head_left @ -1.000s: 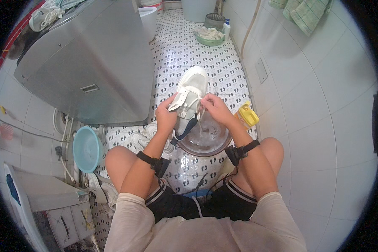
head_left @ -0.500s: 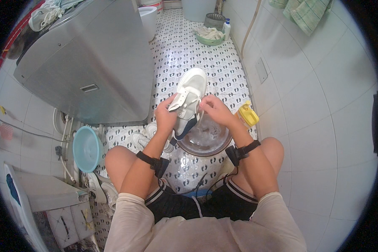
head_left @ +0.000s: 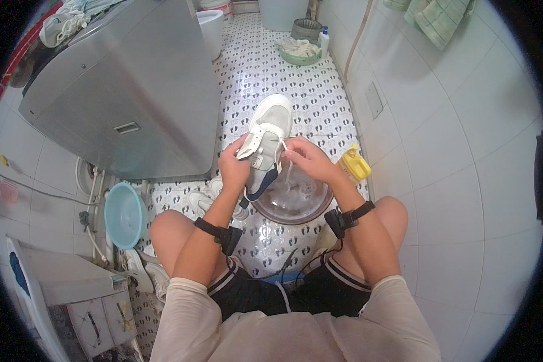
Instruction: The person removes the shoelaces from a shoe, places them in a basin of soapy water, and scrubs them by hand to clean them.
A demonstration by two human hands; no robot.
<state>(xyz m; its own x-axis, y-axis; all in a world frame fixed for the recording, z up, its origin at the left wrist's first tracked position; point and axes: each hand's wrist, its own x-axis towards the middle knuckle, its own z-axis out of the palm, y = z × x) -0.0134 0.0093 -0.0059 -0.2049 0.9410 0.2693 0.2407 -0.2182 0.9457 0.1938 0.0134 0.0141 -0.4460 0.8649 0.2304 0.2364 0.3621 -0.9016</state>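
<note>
A white sneaker [head_left: 274, 117] with a dark navy heel lining hangs over a round basin [head_left: 291, 212] of cloudy, sudsy water, toe pointing away from me. My left hand [head_left: 233, 163] grips its left side near the eyelets. On the other side my right hand [head_left: 308, 158] pinches the white shoelace [head_left: 287, 163], whose loose end dangles toward the water. The shoe's tongue lies visible between the two spread eyelet flaps. Part of the basin is hidden behind the shoe and my right hand.
A yellow jug [head_left: 355, 164] stands right of the basin against the tiled wall. More white shoes [head_left: 200, 200] lie left of it. Farther left are a light-blue basin [head_left: 125, 215] and a grey washing machine [head_left: 127, 90]. A green basin [head_left: 300, 57] with cloth sits far back.
The sneaker has tipped slightly and moved a little left. Its flaps have spread wider, and the lace now hangs loose below my right hand.
</note>
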